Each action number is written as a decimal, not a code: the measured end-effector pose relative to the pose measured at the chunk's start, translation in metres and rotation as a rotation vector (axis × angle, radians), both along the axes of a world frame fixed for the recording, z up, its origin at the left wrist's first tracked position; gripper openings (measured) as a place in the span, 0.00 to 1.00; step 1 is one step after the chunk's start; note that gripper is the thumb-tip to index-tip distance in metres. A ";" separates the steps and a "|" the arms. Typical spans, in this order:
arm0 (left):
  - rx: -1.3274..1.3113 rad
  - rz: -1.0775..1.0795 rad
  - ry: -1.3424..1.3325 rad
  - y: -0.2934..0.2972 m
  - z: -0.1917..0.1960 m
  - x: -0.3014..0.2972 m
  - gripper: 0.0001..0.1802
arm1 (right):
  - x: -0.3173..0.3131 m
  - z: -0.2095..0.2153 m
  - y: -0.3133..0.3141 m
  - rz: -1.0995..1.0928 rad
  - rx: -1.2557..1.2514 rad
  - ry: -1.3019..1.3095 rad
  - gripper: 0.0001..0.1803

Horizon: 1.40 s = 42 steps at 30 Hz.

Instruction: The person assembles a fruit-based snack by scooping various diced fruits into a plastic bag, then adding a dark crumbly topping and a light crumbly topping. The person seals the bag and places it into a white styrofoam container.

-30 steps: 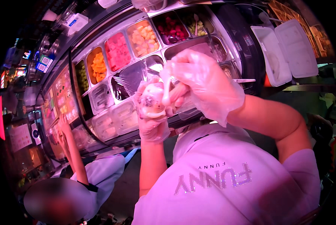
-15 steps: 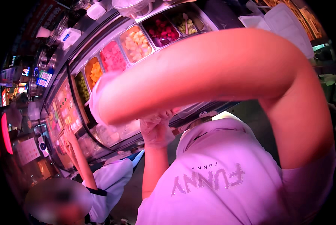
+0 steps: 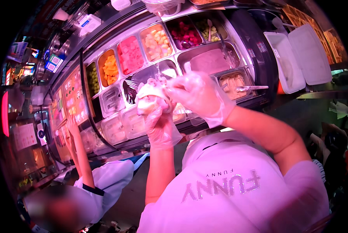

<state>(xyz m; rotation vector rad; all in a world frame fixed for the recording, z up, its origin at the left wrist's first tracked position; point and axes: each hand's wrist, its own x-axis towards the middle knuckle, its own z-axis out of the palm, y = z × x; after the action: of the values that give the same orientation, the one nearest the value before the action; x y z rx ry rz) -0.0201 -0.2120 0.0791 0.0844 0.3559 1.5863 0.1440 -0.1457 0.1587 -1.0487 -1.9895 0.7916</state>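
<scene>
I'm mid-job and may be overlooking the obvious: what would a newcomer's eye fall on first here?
Probably the pale, rounded food item near the picture's centre, held in the gloved left grip, with the gloved right grip close at its right. Next, the vivid orange pieces and pink cubes in pans beyond it, then the open white box at upper right.

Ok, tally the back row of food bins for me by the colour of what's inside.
Green pieces: 2 bins
Orange pieces: 1 bin
Pink cubes: 1 bin
Pale yellow chunks: 1 bin
Dark red chunks: 1 bin
Total: 6 bins
</scene>
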 end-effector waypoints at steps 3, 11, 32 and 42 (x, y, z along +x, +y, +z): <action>-0.013 0.009 0.099 0.000 -0.002 0.001 0.22 | -0.008 -0.005 -0.018 -0.090 -0.415 0.231 0.17; 0.065 0.104 0.467 0.008 0.025 0.028 0.49 | 0.003 -0.019 -0.019 -0.015 0.473 -0.168 0.05; 0.136 -0.390 0.339 -0.016 -0.015 -0.031 0.36 | 0.006 0.026 -0.003 0.137 0.635 -0.141 0.18; 0.221 -1.118 2.370 0.102 0.109 0.026 0.55 | -0.017 -0.112 0.008 0.436 -1.349 1.555 0.28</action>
<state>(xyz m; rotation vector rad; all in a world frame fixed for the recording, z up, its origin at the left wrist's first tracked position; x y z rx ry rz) 0.0060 -0.1101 0.1882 1.9636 1.4845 -0.3227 0.1265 -0.1377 0.0465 -0.1801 -0.1240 2.3126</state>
